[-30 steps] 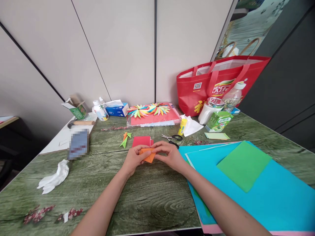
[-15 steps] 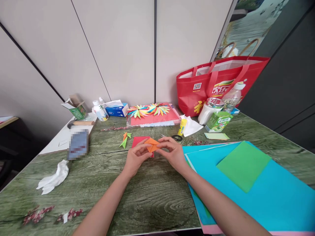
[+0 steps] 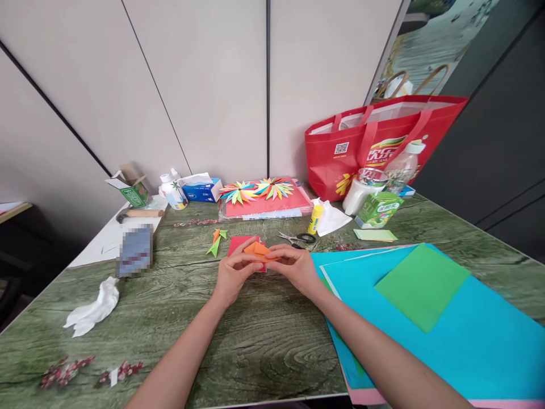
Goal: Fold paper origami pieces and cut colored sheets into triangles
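Left hand (image 3: 233, 277) and right hand (image 3: 300, 269) both pinch folded orange paper (image 3: 256, 249); uneven thumb pressure could crease it askew.

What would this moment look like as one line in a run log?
left hand: holding orange folded paper | right hand: holding its other side | nearby: red paper, black-handled scissors, yellow glue stick

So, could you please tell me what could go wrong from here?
Both the left hand and the right hand pinch the orange paper, so uneven pressure might bend it badly. The scissors lie just beyond the right hand, which could knock them. The right forearm passes over the blue paper, so a sweep may shift it.
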Motion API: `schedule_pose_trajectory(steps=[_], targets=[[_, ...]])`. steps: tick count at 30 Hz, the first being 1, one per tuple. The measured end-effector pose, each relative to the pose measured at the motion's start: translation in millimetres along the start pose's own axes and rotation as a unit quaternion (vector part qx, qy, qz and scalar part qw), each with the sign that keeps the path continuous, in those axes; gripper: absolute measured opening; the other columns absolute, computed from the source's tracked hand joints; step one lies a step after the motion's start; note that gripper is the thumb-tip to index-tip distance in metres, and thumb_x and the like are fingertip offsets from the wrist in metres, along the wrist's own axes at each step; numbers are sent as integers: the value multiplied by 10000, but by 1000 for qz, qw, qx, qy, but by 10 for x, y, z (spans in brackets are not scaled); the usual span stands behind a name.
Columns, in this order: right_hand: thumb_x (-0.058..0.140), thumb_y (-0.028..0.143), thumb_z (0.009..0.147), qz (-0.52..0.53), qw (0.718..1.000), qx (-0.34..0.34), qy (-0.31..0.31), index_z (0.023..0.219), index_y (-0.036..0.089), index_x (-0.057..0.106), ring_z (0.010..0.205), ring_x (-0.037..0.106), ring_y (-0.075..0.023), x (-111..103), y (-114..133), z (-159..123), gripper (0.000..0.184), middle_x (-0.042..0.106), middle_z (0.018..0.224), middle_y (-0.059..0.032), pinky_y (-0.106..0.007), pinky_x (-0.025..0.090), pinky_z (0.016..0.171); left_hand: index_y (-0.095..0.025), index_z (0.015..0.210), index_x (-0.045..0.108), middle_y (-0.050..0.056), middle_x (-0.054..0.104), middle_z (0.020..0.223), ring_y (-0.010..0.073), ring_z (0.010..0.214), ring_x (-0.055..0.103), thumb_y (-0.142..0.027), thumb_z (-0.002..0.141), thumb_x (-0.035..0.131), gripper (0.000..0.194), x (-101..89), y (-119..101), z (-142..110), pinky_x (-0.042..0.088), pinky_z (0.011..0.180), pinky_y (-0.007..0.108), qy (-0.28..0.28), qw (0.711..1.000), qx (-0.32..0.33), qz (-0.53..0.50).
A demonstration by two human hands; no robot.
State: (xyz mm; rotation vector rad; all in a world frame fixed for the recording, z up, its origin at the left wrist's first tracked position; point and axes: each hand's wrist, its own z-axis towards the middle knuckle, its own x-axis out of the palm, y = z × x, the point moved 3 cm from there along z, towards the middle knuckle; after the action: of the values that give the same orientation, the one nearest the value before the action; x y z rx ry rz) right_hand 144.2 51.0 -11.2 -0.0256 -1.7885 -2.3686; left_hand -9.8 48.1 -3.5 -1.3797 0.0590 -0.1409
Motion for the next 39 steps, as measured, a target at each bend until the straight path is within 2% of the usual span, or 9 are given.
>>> schedule_pose_trajectory(steps=[5, 8, 10, 13, 16, 24, 28, 34, 39], targets=[[731, 257, 601, -3, 1000, 8, 0, 712, 233, 714, 836, 601, -181, 3, -1, 3, 115, 650, 866, -43, -326, 486, 767, -168, 692, 687, 45, 690, 808, 183, 782, 622, -239, 610, 717, 113, -17, 61, 4, 487, 740, 292, -62, 998, -23, -2], [724, 273, 607, 2, 1000, 8, 3, 716, 231, 710, 811, 606, -180, 10, -9, 1, 118, 657, 856, -39, -324, 496, 744, -157, 681, 662, 28, 684, 725, 173, 711, 628, -236, 563, 746, 165, -18, 69, -4, 502, 708, 294, -93, 995, -39, -17], [724, 276, 605, 10, 1000, 6, 3, 729, 223, 705, 800, 608, -179, 9, -23, 1, 136, 660, 850, -37, -325, 498, 741, -161, 740, 647, 32, 685, 783, 180, 726, 636, -241, 561, 748, 221, -1, 50, -13, 516, 697, 309, -85, 995, -39, -34], [723, 277, 603, 12, 1000, 7, -2, 737, 210, 693, 786, 610, -178, 6, -46, 1, 152, 662, 841, -37, -326, 499, 737, -188, 931, 605, 46, 676, 894, 193, 734, 644, -262, 595, 728, 366, 44, 14, -26, 536, 670, 349, -41, 995, -45, -73], [723, 268, 600, 5, 1000, 13, 1, 728, 195, 687, 775, 609, -177, 21, -55, -9, 151, 662, 830, -41, -321, 496, 730, -202, 1031, 585, 38, 681, 874, 193, 746, 639, -275, 611, 717, 446, 55, 1, -33, 534, 678, 347, -33, 995, -49, -74], [717, 230, 603, 20, 999, 42, 11, 756, 185, 664, 722, 610, -163, 81, -80, -51, 167, 665, 784, -26, -305, 495, 702, -220, 1003, 658, 4, 697, 872, 172, 763, 632, -255, 621, 711, 387, 7, 67, -31, 520, 710, 295, -65, 996, -43, -32], [722, 229, 595, 36, 998, 50, 7, 733, 188, 658, 688, 611, -156, 83, -97, -52, 157, 661, 744, -12, -296, 504, 674, -193, 799, 716, 35, 705, 863, 202, 759, 645, -257, 598, 723, 211, 39, 61, -39, 541, 712, 335, -56, 995, -63, -52], [712, 242, 612, 35, 999, 18, 6, 763, 194, 684, 845, 601, -172, 90, -51, -49, 161, 631, 917, -41, -309, 492, 771, -173, 742, 715, 37, 707, 788, 184, 662, 655, -236, 566, 749, 190, 0, 85, -19, 560, 668, 339, -113, 985, -69, -108], [708, 263, 609, 33, 997, 76, -9, 757, 184, 683, 655, 612, -152, 59, -30, -29, 169, 666, 706, -14, -302, 502, 673, -155, 769, 712, 60, 701, 851, 190, 701, 656, -236, 547, 763, 242, -20, 92, -1, 553, 708, 355, -124, 983, -51, -127]])
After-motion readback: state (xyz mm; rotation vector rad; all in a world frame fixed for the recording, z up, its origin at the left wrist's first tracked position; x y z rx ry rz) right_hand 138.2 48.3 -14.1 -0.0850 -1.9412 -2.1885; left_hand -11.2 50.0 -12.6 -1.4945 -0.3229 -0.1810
